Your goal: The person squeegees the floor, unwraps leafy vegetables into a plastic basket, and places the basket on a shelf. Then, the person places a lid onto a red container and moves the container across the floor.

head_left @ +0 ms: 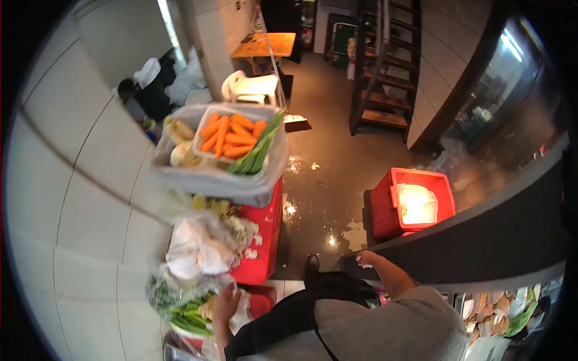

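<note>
My left hand (225, 305) is low at the left, against a clear plastic bag (158, 295) of leafy greens (191, 317). Its fingers reach along the bag's edge, but blur and overlap hide whether they grip it. My right hand (365, 259) hangs at the right by the end of the dark counter, its fingers curled in, with nothing visible in them. Just beyond the greens lies a white plastic bag (198, 246), its contents unclear. Behind it, a grey bin (211, 188) lined with plastic carries a white tub (205, 157) of carrots (227, 135) and green leeks (256, 153).
Below the bin is a red surface (259, 256) with pale vegetable scraps. A red bin (385, 210) holding a pale bag stands on the wet floor (325, 192). The dark counter (481, 231) runs along the right. Farther off are a ladder-like stair (388, 90), a white chair (250, 87) and a broom (296, 125).
</note>
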Demonstrator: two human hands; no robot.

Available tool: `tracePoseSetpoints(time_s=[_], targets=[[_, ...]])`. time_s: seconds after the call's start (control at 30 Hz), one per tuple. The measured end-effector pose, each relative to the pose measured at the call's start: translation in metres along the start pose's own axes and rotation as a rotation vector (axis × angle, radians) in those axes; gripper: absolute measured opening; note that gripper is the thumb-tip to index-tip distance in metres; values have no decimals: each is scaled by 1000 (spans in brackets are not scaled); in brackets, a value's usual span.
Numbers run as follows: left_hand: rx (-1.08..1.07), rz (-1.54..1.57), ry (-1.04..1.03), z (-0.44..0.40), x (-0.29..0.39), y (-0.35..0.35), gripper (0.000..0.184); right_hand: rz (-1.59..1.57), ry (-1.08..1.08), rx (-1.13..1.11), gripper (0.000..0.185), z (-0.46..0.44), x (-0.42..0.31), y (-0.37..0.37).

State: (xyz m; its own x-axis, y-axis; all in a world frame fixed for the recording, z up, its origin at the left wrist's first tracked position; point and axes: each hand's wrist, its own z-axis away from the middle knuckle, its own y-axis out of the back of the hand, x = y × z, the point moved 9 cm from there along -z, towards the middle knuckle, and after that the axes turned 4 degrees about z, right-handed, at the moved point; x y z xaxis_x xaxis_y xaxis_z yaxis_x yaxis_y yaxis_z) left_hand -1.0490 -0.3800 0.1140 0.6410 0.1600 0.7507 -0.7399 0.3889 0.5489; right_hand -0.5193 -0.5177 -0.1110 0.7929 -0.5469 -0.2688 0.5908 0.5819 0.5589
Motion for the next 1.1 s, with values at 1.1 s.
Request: tracePoseSetpoints(time_s=[1.1], targets=[[-1055,-276,-746,-334,599,-17,43,-910,-497,148,21,-90,125,191]])
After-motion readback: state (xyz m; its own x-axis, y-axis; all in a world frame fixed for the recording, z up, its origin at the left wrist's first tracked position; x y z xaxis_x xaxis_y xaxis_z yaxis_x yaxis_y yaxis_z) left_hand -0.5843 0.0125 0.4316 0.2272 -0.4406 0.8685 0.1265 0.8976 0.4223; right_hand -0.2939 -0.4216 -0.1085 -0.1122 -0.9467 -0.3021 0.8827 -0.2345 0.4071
